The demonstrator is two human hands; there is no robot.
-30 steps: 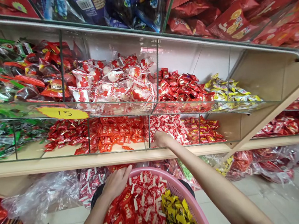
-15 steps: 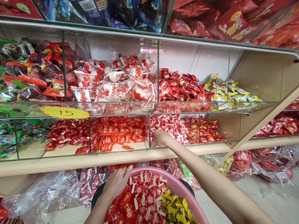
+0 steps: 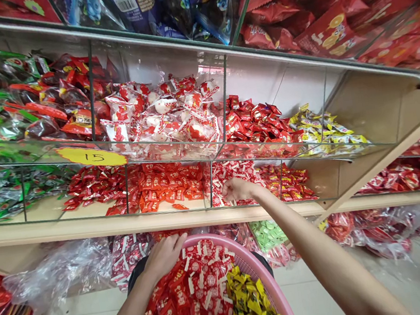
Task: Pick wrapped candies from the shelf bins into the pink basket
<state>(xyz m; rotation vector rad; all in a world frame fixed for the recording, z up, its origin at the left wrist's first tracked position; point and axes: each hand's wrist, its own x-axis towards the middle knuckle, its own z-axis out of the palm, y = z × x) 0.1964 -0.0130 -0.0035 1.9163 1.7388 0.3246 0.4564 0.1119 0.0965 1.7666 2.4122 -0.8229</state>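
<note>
My left hand (image 3: 167, 255) is closed on the near-left rim of a pink plastic basket (image 3: 282, 298), its thumb side along the edge. Inside the basket lie red-wrapped candies (image 3: 175, 313), red-and-white wrapped candies (image 3: 206, 272) and yellow-wrapped candies (image 3: 252, 303). Reaching over the shelf's glass front, my right hand (image 3: 238, 190) is among red-and-white wrapped candies (image 3: 237, 169) in a lower compartment. Its fingers are curled; whatever they may hold is hidden.
Glass dividers split the shelves, with a wooden shelf edge (image 3: 172, 220) below my right hand. A yellow tag marked 15 (image 3: 91, 157) hangs on the glass. Orange-red packets (image 3: 170, 184) fill the neighbouring compartment. Clear plastic bags (image 3: 62, 274) lie under the shelf.
My right hand has shifted slightly right within the candy compartment, and its fingers show more curled. The left hand and basket stay in place.
</note>
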